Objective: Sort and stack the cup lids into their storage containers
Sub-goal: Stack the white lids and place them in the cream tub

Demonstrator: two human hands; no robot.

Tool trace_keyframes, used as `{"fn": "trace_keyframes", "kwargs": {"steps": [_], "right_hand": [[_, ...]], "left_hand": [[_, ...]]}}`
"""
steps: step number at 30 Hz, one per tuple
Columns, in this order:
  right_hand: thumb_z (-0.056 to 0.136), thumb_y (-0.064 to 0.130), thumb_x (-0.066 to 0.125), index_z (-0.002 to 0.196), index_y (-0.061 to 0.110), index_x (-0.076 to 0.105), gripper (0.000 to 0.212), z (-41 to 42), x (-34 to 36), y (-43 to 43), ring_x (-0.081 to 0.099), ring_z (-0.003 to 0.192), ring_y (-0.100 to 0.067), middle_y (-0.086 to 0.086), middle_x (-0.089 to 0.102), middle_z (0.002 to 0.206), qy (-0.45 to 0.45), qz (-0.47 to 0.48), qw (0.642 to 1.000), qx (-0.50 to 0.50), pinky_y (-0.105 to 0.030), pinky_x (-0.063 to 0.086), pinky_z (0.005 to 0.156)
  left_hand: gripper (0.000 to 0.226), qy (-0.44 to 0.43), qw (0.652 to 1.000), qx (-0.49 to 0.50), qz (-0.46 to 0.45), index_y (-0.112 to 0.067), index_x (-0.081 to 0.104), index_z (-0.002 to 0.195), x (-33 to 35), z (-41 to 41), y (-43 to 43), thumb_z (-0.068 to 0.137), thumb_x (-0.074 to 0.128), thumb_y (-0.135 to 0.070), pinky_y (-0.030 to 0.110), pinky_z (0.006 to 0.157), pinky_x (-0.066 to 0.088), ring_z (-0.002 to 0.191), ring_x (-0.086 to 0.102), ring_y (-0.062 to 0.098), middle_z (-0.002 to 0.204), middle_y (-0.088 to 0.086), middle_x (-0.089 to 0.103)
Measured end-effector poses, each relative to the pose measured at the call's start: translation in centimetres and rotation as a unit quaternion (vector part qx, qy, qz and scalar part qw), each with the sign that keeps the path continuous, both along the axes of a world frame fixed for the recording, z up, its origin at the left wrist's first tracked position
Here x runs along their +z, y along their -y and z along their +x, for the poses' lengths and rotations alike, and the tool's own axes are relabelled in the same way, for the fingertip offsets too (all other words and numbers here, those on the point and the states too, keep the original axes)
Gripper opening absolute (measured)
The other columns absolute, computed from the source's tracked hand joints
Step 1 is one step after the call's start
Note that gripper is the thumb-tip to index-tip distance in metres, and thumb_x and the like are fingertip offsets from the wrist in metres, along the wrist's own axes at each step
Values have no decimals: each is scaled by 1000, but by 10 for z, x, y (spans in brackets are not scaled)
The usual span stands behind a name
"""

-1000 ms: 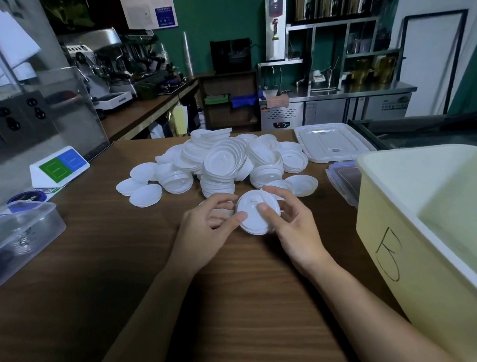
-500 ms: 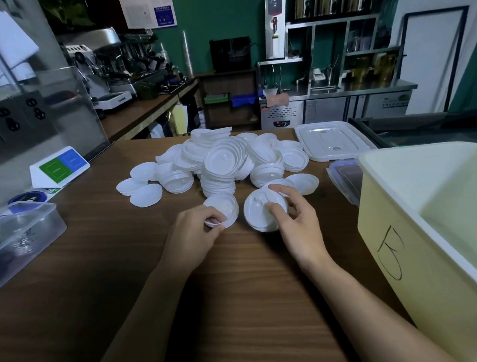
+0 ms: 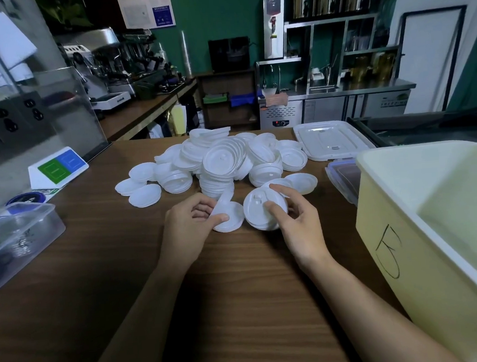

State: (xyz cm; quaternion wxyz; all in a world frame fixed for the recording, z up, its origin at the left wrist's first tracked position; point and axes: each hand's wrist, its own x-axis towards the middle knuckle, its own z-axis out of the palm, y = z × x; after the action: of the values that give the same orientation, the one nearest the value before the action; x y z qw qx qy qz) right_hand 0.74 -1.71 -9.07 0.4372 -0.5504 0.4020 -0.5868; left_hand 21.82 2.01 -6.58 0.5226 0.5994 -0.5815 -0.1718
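Left hand (image 3: 191, 230) pinching white lids (image 3: 230, 222), right hand (image 3: 302, 228) gripping a lid stack (image 3: 258, 209) — loose pile (image 3: 221, 159) at twelve o'clock, yellow bin (image 3: 408, 253) at three.

Fridge (image 3: 383, 103) reads "FREEZING"; bin (image 3: 389, 254) mark unclear

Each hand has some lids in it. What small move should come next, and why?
Probably the right hand should lift its lid stack into the open yellow bin beside it. Those lids, with a sip tab on top, sit gathered in its fingers and look different from the flatter lids that the left hand pinches.
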Motion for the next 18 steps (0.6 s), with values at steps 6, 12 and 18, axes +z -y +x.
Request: {"fn": "trace_keyframes", "kwargs": {"steps": [6, 12, 18], "right_hand": [[94, 17, 76, 124, 28, 73, 32, -1, 0, 0, 66, 113, 1, 23, 73, 117, 16, -7, 1000, 11, -18, 51, 95], [95, 16, 76, 121, 29, 73, 30, -1, 1, -1, 67, 113, -1, 18, 74, 117, 37, -5, 999, 15, -18, 52, 93], [98, 12, 71, 118, 32, 73, 28, 1, 3, -2, 65, 114, 2, 25, 74, 114, 36, -2, 998, 44, -15, 50, 92]], "left_hand": [[25, -37, 997, 35, -56, -19, 74, 115, 6, -4, -3, 90, 79, -18, 12, 75, 53, 86, 72, 2, 94, -4, 74], [23, -99, 994, 0, -50, -26, 73, 118, 7, -6, -2, 98, 70, -14, 24, 83, 60, 95, 75, 7, 111, -6, 76], [26, -82, 993, -69, -43, -14, 75, 123, 4, -12, -1, 97, 69, -8, 16, 84, 54, 98, 73, 5, 116, 0, 72]]}}
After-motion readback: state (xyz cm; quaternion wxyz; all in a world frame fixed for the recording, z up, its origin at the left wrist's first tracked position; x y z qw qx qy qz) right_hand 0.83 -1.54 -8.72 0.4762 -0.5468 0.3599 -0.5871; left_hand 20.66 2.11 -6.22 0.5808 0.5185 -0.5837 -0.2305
